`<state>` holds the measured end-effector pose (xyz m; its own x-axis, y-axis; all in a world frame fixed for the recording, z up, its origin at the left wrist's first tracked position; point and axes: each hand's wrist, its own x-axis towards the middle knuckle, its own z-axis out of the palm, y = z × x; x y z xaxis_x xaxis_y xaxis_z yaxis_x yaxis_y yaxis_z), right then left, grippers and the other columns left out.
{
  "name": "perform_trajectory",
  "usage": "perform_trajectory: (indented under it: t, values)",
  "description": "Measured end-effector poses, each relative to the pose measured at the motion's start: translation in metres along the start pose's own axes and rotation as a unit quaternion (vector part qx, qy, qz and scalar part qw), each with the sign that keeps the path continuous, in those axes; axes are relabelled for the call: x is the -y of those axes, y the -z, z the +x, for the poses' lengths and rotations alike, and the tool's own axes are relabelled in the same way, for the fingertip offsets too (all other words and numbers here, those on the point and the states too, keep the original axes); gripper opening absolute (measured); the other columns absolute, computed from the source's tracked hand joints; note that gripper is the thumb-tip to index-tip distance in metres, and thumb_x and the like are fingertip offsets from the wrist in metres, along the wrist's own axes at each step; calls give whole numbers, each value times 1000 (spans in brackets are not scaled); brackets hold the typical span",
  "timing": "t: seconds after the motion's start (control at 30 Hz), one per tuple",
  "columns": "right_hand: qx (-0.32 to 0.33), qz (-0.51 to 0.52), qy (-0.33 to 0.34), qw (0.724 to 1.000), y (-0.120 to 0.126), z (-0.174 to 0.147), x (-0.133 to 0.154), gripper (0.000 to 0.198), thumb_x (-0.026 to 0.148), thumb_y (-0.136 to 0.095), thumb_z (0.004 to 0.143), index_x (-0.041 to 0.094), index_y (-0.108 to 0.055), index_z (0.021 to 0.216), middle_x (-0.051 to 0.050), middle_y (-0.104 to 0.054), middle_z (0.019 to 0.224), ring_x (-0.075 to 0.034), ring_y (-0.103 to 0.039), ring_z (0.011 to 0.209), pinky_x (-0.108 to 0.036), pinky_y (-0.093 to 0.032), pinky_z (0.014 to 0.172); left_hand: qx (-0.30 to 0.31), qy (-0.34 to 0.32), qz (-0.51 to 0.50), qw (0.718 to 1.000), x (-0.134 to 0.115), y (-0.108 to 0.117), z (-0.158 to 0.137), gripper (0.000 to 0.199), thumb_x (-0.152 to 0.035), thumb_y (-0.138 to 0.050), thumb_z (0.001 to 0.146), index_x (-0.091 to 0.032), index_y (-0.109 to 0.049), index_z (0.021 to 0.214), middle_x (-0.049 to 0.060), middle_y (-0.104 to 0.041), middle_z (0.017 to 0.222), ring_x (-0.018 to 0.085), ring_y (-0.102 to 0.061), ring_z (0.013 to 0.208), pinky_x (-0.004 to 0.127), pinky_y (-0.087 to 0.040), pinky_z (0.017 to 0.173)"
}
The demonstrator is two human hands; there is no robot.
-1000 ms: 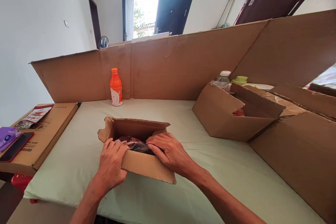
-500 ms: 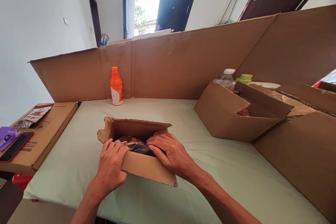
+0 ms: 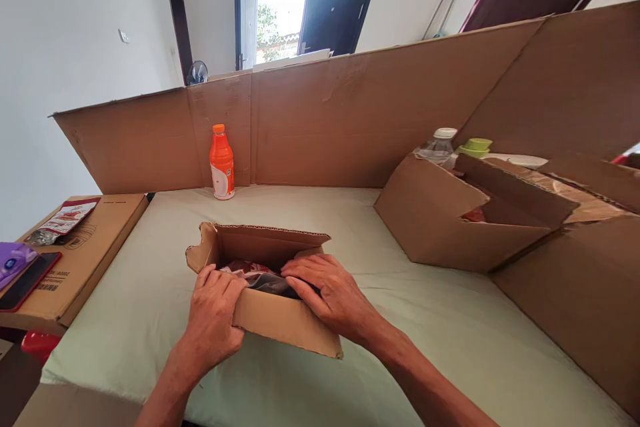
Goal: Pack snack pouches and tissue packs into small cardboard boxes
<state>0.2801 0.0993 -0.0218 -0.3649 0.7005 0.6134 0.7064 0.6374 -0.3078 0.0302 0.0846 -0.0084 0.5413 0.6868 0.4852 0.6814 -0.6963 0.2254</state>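
Observation:
A small open cardboard box (image 3: 287, 322) sits on the pale green cloth in front of me. Its near flap folds outward toward me. Inside lie a red-and-white packet (image 3: 249, 269) and something dark grey (image 3: 273, 284) that I cannot make out. My left hand (image 3: 216, 310) is closed round the box's near left edge, fingers over the rim and thumb by the flap. Over the right end, my right hand (image 3: 333, 293) reaches in with fingers stretched out flat on the contents; the fingertips are partly hidden. An orange bottle (image 3: 223, 170) stands upright behind the box.
At right stands a larger open carton (image 3: 450, 220), with a clear bottle (image 3: 440, 145) and green lid (image 3: 476, 145) behind. A cardboard wall (image 3: 340, 127) closes off the back. On the left, a flat box (image 3: 107, 233) carries a pouch, a purple pack and a phone.
Both hands keep almost the same place on the box. The view has shifted slightly, so the things at right appear a little farther right.

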Motion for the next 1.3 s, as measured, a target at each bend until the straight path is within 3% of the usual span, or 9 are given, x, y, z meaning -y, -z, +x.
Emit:
perform_trajectory:
  t: [0.2, 0.57, 0.87, 0.97, 1.07, 1.17, 1.3]
  values:
    - [-3, -7, -3, 1000, 1, -1, 5, 36, 28, -42, 104, 21, -75, 90, -6, -80, 96, -24, -72, 90, -41, -51, 82, -12, 0, -1, 1000, -2, -2, -4, 53, -6, -59, 59, -19, -59, 109, 8, -70, 100, 29, -65, 98, 57, -41, 109]
    - [-33, -37, 53, 997, 6, -12, 24, 32, 24, -44, 104, 21, -70, 87, -4, -78, 87, -22, -71, 88, -39, -48, 81, 3, 13, -9, 1000, -11, 1, -24, 54, -6, -56, 58, -20, -58, 110, 8, -70, 103, 29, -64, 97, 57, -41, 110]
    - [25, 7, -2, 1000, 2, 1, -1, 33, 29, -42, 104, 23, -72, 90, -6, -79, 95, -24, -72, 90, -42, -52, 83, 12, 10, 10, 1000, -6, 3, -1, 48, -6, -58, 59, -19, -60, 104, 8, -68, 96, 30, -62, 91, 55, -50, 99]
    - [40, 43, -43, 997, 3, 4, -9, 28, 35, -48, 101, 25, -73, 108, -8, -77, 114, -27, -71, 108, -46, -54, 93, -5, 11, 23, 1000, -10, 4, -2, 61, -1, -56, 59, -17, -58, 118, 13, -66, 113, 35, -59, 114, 57, -48, 105]
    - [56, 98, -91, 989, 7, 5, -11, 37, 41, -54, 98, 27, -64, 130, -10, -67, 137, -28, -68, 116, -50, -54, 100, -71, 29, 65, 995, -12, 3, -18, 69, 2, -55, 67, -17, -51, 134, 18, -48, 147, 39, -37, 144, 61, -41, 113]
    - [55, 172, -135, 974, 12, 6, -10, 47, 43, -56, 96, 30, -54, 141, -10, -62, 141, -26, -70, 109, -46, -59, 93, -140, 88, 77, 983, -7, 3, -38, 57, -5, -57, 83, -20, -49, 138, 20, -26, 163, 41, -32, 149, 63, -43, 111]
    - [-1, 234, -192, 953, 13, 10, -14, 52, 46, -54, 96, 32, -48, 146, -11, -60, 142, -26, -69, 111, -41, -63, 85, -133, 161, -16, 978, 10, 3, -50, 48, -15, -58, 92, -25, -49, 138, 18, -19, 167, 39, -39, 147, 60, -50, 106]
